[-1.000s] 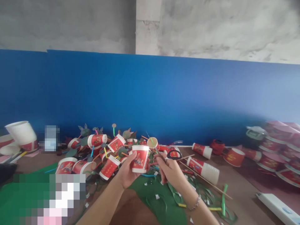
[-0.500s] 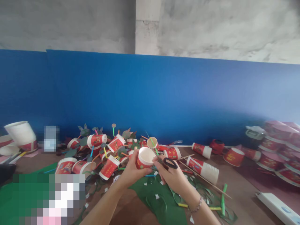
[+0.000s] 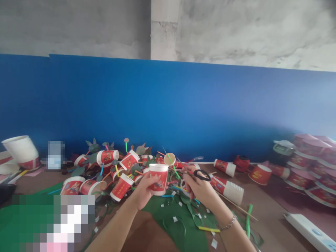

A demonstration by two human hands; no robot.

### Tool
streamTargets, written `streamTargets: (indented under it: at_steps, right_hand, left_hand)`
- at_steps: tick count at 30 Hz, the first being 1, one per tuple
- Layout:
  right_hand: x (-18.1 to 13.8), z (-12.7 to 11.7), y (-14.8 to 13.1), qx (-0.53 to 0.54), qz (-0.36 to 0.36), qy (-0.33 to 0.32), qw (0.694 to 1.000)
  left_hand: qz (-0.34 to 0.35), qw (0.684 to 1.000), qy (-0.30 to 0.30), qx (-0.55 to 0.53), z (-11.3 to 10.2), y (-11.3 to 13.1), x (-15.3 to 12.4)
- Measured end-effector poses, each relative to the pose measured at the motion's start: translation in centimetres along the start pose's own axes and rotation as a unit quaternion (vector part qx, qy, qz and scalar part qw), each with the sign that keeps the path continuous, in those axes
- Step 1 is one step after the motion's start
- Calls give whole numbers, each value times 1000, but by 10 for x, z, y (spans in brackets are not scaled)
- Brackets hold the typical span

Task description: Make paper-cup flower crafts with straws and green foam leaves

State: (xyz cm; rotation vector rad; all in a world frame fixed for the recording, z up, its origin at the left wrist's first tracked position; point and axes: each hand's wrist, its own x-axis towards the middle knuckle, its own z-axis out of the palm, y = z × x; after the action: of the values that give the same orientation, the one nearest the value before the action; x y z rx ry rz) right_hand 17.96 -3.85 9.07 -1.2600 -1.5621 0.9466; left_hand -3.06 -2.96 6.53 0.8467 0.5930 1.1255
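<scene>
Left hand (image 3: 144, 190) is closed around a paper cup (image 3: 158, 180), its thumb pressed across the printed red wall, and the cup is held roughly upright, rim uppermost, over a green sheet (image 3: 193, 235). To the right of the cup, scissors (image 3: 196, 173) are gripped in the right hand (image 3: 195, 184); whether the blades are parted cannot be told. Between cup and right hand a gap is left, so the step in hand is judged to be the steadying of the cup, with no cut under way. For the blades to be used, the cup would need to be held firm without its thin wall being squeezed in, and the scissors brought across. Behind and left of the cup, other red cups (image 3: 130, 160) are heaped among coloured straws (image 3: 117, 170); farther right of it, nested cups (image 3: 233, 193) are laid sideways. Below it, white scraps (image 3: 175, 219) are scattered.
</scene>
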Motion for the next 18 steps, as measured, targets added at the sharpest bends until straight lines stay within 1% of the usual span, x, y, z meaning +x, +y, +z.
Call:
streamTargets:
  at_steps: [2, 4, 8, 11, 13, 16, 18]
  right_hand:
    - [2, -2, 8, 11, -3, -2, 1000]
    - [1, -1, 10, 15, -14, -3, 1000]
    - [-8, 1, -7, -33, -63, -21, 997]
    - [-12, -7, -17, -127, -99, -18, 987]
    - [-11, -14, -14, -224, -90, -24, 970]
    - [-6, -15, 2, -335, -38, -84, 938]
    - [-5, -7, 14, -366, -26, -131, 921]
  left_hand:
    - [-21, 998, 42, -48, -1, -2, 2]
    - [-33, 993, 86, -76, -1, -2, 3]
    - [-45, 988, 121, -89, 2, 3, 4]
    - [-30, 987, 134, -80, 3, 6, 4]
    - [-28, 987, 135, -85, 2, 6, 5]
    - [-27, 986, 142, -85, 0, 3, 7]
    - [-24, 985, 147, -83, -1, 1, 8]
